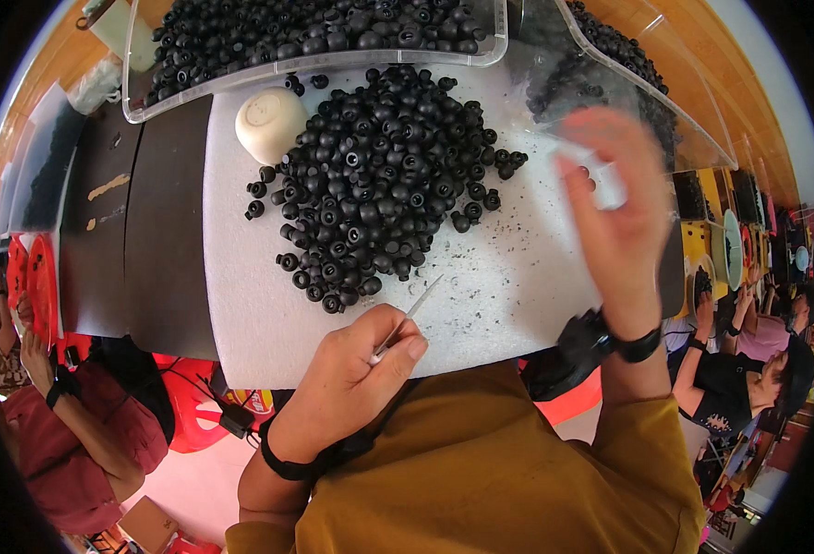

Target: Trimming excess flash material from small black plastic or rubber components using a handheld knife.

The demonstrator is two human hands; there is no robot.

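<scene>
My left hand [356, 374] is closed around a thin, pointed metal tool [420, 303], whose tip points up and away from me over the white foam sheet [527, 314]. Beyond that tip lies a large heap of small black round parts [379, 175] with holes in them. My right hand [615, 198] is smeared by motion above the sheet's right side, near a clear plastic bin. Its thumb and fingers look curved, but I cannot make out whether they hold anything. Dark crumbs are scattered between the heap and my right hand.
A cream-coloured cup [271, 125] rests upside down at the heap's far left. Behind stands a clear bin [310, 63] filled with black parts; another clear bin [651, 55] is at the far right. Co-workers sit on both sides, and a red chair [190, 406] stands left of me.
</scene>
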